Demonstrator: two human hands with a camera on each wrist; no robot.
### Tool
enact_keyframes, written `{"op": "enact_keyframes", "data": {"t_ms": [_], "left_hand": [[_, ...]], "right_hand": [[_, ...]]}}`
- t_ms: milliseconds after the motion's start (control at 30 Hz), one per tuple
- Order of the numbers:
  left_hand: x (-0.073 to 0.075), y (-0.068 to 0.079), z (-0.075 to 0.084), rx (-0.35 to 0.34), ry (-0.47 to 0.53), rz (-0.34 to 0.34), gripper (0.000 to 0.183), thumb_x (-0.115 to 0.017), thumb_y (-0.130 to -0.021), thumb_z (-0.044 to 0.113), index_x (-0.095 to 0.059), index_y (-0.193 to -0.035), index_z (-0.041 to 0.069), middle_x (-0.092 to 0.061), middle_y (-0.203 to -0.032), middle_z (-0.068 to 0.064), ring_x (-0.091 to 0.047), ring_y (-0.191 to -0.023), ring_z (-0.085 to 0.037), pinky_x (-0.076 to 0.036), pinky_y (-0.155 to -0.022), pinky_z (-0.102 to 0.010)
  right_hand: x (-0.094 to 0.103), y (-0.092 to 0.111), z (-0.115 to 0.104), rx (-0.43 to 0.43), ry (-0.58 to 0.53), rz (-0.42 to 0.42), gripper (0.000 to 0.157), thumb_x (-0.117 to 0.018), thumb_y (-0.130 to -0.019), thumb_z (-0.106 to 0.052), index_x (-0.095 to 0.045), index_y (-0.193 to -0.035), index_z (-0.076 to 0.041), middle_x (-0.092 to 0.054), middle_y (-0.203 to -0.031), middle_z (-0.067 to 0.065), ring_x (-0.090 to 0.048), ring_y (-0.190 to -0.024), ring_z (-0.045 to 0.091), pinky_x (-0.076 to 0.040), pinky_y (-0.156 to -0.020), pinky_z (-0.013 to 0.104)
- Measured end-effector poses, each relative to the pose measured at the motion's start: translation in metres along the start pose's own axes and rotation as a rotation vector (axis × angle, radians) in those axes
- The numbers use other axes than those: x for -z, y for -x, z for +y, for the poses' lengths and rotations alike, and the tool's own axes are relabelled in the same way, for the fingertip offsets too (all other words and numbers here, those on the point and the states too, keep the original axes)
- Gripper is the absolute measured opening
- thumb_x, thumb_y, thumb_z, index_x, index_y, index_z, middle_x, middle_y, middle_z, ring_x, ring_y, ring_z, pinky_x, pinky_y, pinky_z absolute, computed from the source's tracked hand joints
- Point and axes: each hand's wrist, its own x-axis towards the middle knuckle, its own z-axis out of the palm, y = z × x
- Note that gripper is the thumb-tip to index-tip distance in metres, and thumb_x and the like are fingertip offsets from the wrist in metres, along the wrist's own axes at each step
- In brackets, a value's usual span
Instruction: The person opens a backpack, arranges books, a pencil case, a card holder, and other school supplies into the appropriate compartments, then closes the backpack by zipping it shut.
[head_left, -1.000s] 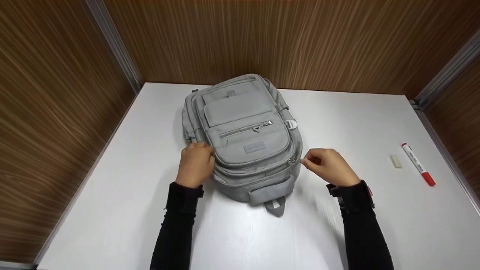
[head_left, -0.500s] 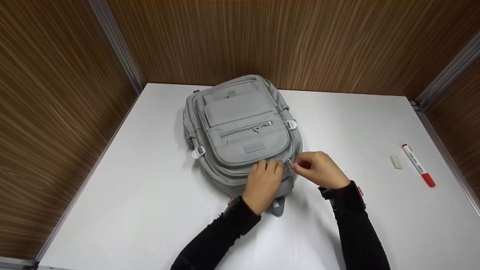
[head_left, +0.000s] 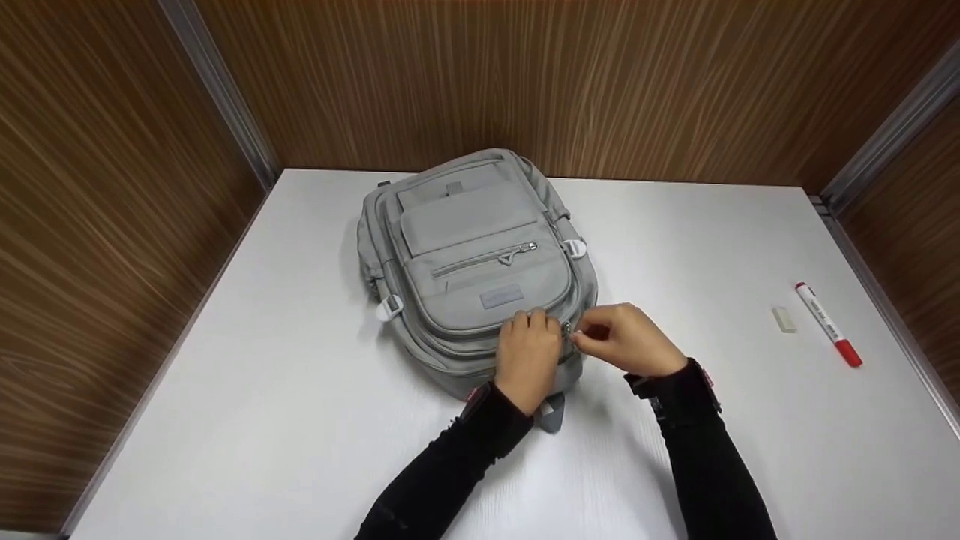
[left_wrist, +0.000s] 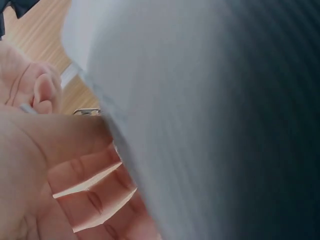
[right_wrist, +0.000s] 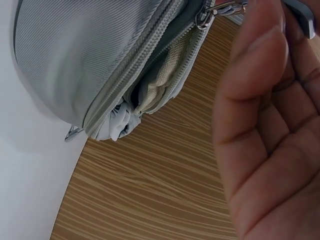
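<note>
Just beyond both hands, a grey backpack (head_left: 469,217) lies on a white table (head_left: 262,420), front face up, its nearer edge at the fingers. The left hand (head_left: 527,364) reaches across to that edge and grips the cloth there, thumb on one side and bent fingers on the other. Just beside it, the right hand (head_left: 630,341) pinches a metal zipper pull (right_wrist: 225,8) between thumb and forefinger; the remaining fingers are curled in toward the palm. Near this pinch, as the right wrist view shows, rows of zipper teeth stand parted, and beige lining (right_wrist: 162,75) shows in the gap. Beyond the left hand, on the front face, are a sewn label (head_left: 501,296) and, farther off, a slanting pocket zipper (head_left: 480,260). One white buckle (head_left: 389,307) sits to the left of the left hand; a second white buckle (head_left: 575,248) lies beyond the right hand. Between the two wrists, a short strap (head_left: 552,416) projects onto the table. Well to the right of the right hand lies a small pale block (head_left: 784,319), and just past it a white marker (head_left: 829,324) with a red cap, pointing toward the person. Wood-grain panels (head_left: 480,82) rise beyond the hands and to either side.
</note>
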Motion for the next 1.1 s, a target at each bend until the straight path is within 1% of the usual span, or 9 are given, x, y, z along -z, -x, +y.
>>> {"op": "enact_keyframes", "data": {"t_ms": [133, 200, 333, 467, 600, 767, 900, 1000, 1100], "left_hand": [[-0.003, -0.001, -0.001, 0.007, 0.004, 0.046, 0.011, -0.054, -0.080, 0.022, -0.063, -0.080, 0.016, -0.055, -0.079, -0.001, -0.051, -0.069, -0.018, -0.042, -0.054, -0.030], [-0.004, -0.002, -0.001, 0.004, 0.013, 0.067, 0.010, -0.054, -0.079, 0.021, -0.063, -0.079, 0.016, -0.055, -0.078, -0.001, -0.052, -0.068, -0.018, -0.043, -0.052, -0.029], [-0.005, -0.004, -0.001, -0.003, 0.029, 0.067, 0.007, -0.057, -0.078, 0.020, -0.063, -0.078, 0.016, -0.055, -0.077, -0.001, -0.053, -0.066, -0.018, -0.044, -0.048, -0.028], [-0.004, -0.005, -0.004, -0.003, 0.073, 0.031, 0.005, -0.062, -0.075, 0.016, -0.063, -0.080, 0.015, -0.056, -0.079, -0.001, -0.054, -0.066, -0.018, -0.045, -0.048, -0.029], [0.000, -0.004, -0.010, -0.016, 0.141, -0.020, 0.013, -0.063, -0.071, 0.009, -0.063, -0.082, 0.015, -0.056, -0.082, -0.002, -0.053, -0.066, -0.019, -0.047, -0.051, -0.028], [0.005, 0.003, -0.024, -0.070, 0.262, -0.092, 0.019, -0.061, -0.072, 0.002, -0.064, -0.086, 0.015, -0.056, -0.082, 0.001, -0.052, -0.064, -0.017, -0.047, -0.055, -0.026], [0.007, 0.008, -0.036, -0.115, 0.393, -0.141, 0.012, -0.064, -0.075, 0.008, -0.065, -0.083, 0.017, -0.055, -0.079, 0.005, -0.050, -0.063, -0.015, -0.044, -0.056, -0.024], [0.007, 0.011, -0.044, -0.174, 0.470, -0.159, 0.007, -0.064, -0.077, 0.011, -0.064, -0.081, 0.016, -0.054, -0.077, 0.006, -0.050, -0.063, -0.014, -0.043, -0.057, -0.023], [0.007, 0.013, -0.052, -0.243, 0.528, -0.179, 0.006, -0.063, -0.078, 0.010, -0.063, -0.079, 0.015, -0.052, -0.076, 0.007, -0.050, -0.065, -0.012, -0.042, -0.059, -0.023]], "right_hand": [[0.001, -0.001, 0.003, -0.004, -0.033, -0.007, 0.019, -0.062, -0.077, -0.008, -0.057, -0.065, -0.022, -0.050, -0.058, -0.012, -0.046, -0.052, 0.005, -0.039, -0.048, 0.021], [0.003, -0.002, 0.006, -0.010, -0.038, 0.004, 0.016, -0.062, -0.079, -0.009, -0.059, -0.067, -0.020, -0.051, -0.059, -0.012, -0.046, -0.053, 0.005, -0.039, -0.048, 0.021], [0.010, -0.002, 0.011, -0.032, -0.022, 0.051, 0.009, -0.062, -0.082, -0.012, -0.064, -0.074, -0.013, -0.055, -0.064, -0.012, -0.048, -0.054, 0.006, -0.040, -0.050, 0.022], [0.016, -0.004, 0.016, -0.051, 0.050, 0.086, 0.011, -0.061, -0.084, -0.018, -0.066, -0.076, -0.012, -0.052, -0.062, -0.012, -0.045, -0.052, 0.006, -0.038, -0.049, 0.023], [0.021, -0.006, 0.021, -0.062, 0.127, 0.110, 0.012, -0.060, -0.085, -0.020, -0.064, -0.074, -0.015, -0.048, -0.058, -0.010, -0.041, -0.049, 0.007, -0.035, -0.048, 0.024], [0.025, -0.004, 0.023, -0.074, 0.200, 0.139, 0.014, -0.061, -0.084, -0.021, -0.061, -0.070, -0.020, -0.046, -0.056, -0.010, -0.040, -0.049, 0.008, -0.035, -0.048, 0.025], [0.027, -0.001, 0.024, -0.077, 0.220, 0.122, 0.015, -0.060, -0.085, -0.024, -0.060, -0.070, -0.021, -0.045, -0.055, -0.010, -0.040, -0.049, 0.008, -0.034, -0.049, 0.025], [0.029, 0.000, 0.027, -0.088, 0.212, 0.109, 0.015, -0.059, -0.085, -0.025, -0.061, -0.070, -0.021, -0.044, -0.055, -0.010, -0.039, -0.049, 0.007, -0.034, -0.049, 0.025], [0.031, 0.001, 0.030, -0.109, 0.208, 0.120, 0.015, -0.060, -0.085, -0.024, -0.061, -0.071, -0.021, -0.045, -0.054, -0.010, -0.039, -0.049, 0.008, -0.034, -0.049, 0.025]]}}
